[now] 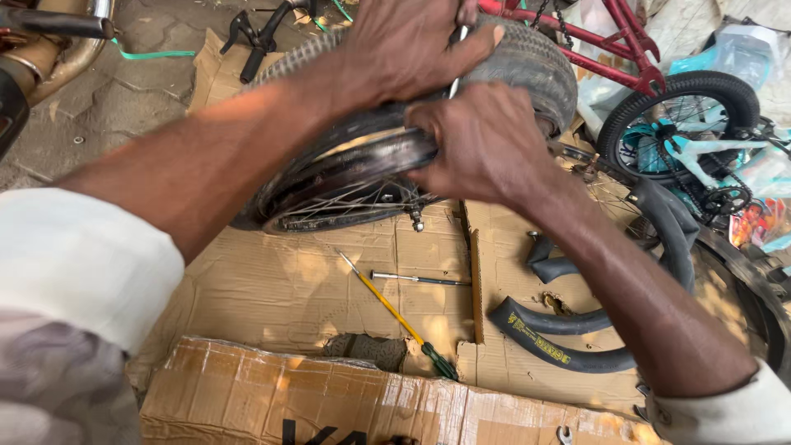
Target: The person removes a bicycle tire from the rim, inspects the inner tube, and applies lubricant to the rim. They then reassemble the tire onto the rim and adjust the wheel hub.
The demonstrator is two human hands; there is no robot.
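While hands (445,99) grip tyre (527,66), lever (456,62) mostly hidden.

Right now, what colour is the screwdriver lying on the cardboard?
The screwdriver has a yellow shaft and a dark green handle, seen in the head view.

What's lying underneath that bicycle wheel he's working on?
Flattened cardboard lies under the wheel, with a yellow-shafted screwdriver and a thin metal tool on it in front. Whatever sits directly beneath the wheel is hidden by the tyre and both hands.
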